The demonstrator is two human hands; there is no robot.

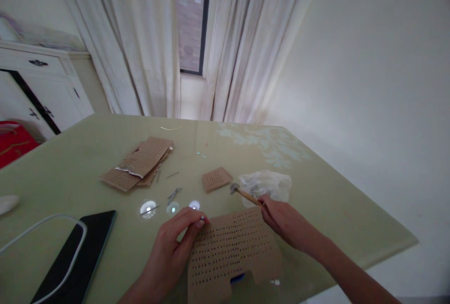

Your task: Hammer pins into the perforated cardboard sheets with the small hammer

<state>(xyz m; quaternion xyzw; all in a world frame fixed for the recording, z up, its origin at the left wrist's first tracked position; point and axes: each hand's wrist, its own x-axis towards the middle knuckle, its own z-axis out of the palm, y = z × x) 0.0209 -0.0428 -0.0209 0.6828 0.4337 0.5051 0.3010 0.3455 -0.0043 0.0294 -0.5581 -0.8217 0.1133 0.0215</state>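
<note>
A piece of brown cardboard (225, 243), punched with rows of small holes, lies at the table's near side with a notch cut in its lower edge. At its upper left corner my left hand (172, 238) pinches a nail, of which only the small metal head (202, 218) shows between thumb and finger. My right hand (283, 219) is wrapped round the wooden handle of a small hammer (248, 195). The hammer's head is raised beyond the cardboard's top edge, apart from the nail. Several loose nails (173, 195) lie on the table beyond my left hand.
A stack of punched cardboard pieces (140, 166) sits at the back left. A small punched card (216, 179) and a crumpled clear plastic bag (267, 184) lie beyond the hammer. At the left are a black tablet-like slab (80, 252) and a white cable (79, 250).
</note>
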